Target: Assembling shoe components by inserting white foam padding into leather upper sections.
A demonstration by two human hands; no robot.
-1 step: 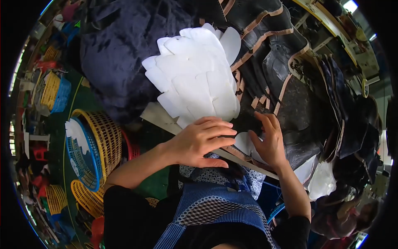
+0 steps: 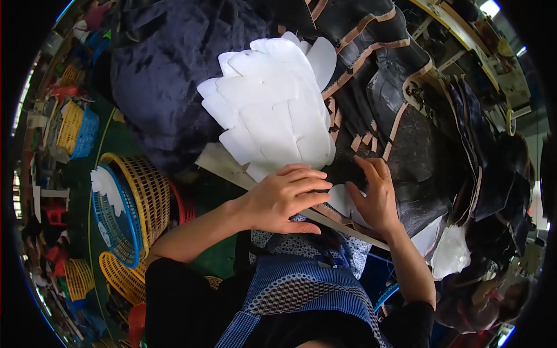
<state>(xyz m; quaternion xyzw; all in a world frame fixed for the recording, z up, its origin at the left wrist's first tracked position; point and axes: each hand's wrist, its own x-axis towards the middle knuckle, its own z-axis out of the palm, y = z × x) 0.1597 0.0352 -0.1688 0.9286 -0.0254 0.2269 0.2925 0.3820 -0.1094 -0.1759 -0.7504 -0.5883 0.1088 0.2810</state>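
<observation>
A pile of thin white pieces [image 2: 270,110], rounded and sole-shaped, lies overlapped like scales on the worktable. My left hand [image 2: 284,197] is over the table's near edge, just below the pile, with its fingers stretched out and nothing seen in them. To its right, my right hand [image 2: 378,194] is raised with thumb and fingers apart, holding nothing I can see. A single white piece [image 2: 342,198] lies between the two hands, partly covered by the right one. Beyond the right hand are black leather-like pieces [image 2: 389,81] with tan edges, laid in overlapping rows.
Dark shiny cloth [image 2: 168,81] bulges at the table's far left. On the left stand a yellow basket [image 2: 152,200] and a blue basket [image 2: 130,232] with white pieces in it. A clear plastic bag [image 2: 451,252] hangs at the right. Another person [image 2: 473,304] is at the lower right.
</observation>
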